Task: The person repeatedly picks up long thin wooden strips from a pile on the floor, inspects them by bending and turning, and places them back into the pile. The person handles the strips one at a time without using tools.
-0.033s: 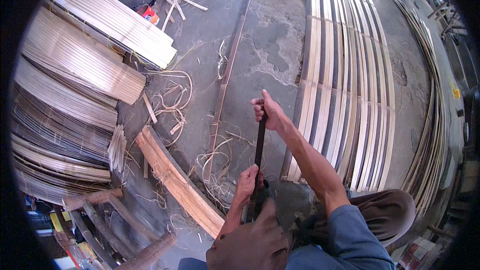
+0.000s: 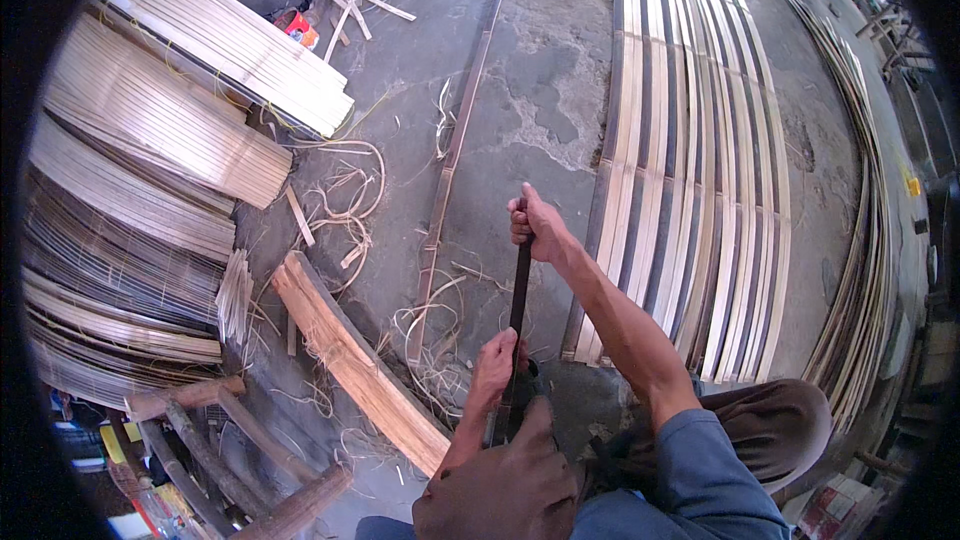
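My right hand is closed around the far end of a long, dark, narrow bar, which may be a blade or a strip. My left hand grips the near end of the same bar, just above my bent knee. The bar runs almost straight away from me over the concrete floor. A long thin bamboo strip lies on the floor just left of my hands. Curly bamboo shavings are scattered around it.
A thick pale wooden plank lies diagonally to my left. Stacked bundles of bamboo slats fill the left side. Rows of flat split strips cover the floor to the right, with a curved pile of strips beyond. Rough poles lie at the lower left.
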{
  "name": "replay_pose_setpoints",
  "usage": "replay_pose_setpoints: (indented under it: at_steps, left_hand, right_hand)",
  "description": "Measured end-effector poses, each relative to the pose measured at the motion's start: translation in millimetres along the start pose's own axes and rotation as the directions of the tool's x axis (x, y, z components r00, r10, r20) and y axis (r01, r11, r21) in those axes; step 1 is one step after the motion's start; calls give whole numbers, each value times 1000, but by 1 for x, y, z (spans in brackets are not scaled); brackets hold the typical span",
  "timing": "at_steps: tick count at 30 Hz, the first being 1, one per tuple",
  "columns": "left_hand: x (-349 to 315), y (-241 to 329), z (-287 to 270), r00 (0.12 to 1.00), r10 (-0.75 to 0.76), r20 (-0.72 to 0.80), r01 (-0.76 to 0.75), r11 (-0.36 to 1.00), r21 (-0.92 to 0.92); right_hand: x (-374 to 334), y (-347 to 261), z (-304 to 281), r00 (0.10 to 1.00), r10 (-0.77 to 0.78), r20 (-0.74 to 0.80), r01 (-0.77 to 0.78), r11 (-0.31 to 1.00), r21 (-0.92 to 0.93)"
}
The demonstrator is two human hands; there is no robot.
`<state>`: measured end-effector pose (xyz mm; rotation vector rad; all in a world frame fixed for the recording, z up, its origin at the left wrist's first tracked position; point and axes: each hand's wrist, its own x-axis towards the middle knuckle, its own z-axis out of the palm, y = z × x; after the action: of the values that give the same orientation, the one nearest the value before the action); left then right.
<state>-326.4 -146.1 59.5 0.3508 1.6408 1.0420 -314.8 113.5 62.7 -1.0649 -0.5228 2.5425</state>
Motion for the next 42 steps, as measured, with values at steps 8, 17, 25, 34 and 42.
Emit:
replay_pose_setpoints:
  at_steps: [8, 17, 25, 34, 42]
  left_hand:
    - [26, -4, 41, 854, 262, -449, 12, 853, 522]
    - [37, -48, 39, 795, 297, -528, -3, 874, 487]
    - [40, -61, 33, 763, 411, -499, -96, 836, 541]
    - [49, -49, 34, 663, 634, -397, -153, 634, 758]
    - [11, 23, 28, 984, 12, 177, 2, 997, -78]
  right_hand:
    - [-12, 13, 39, 947, -319, 34, 300, 845, -443]
    - [-63, 48, 110, 813, -436, 386, 501, 185, -846]
    - [-108, 95, 140, 705, -402, 585, 639, 1, -769]
    - [-60, 75, 119, 733, -541, 411, 571, 163, -804]
    - [-30, -21, -2, 981, -175, -83, 159, 972, -170]
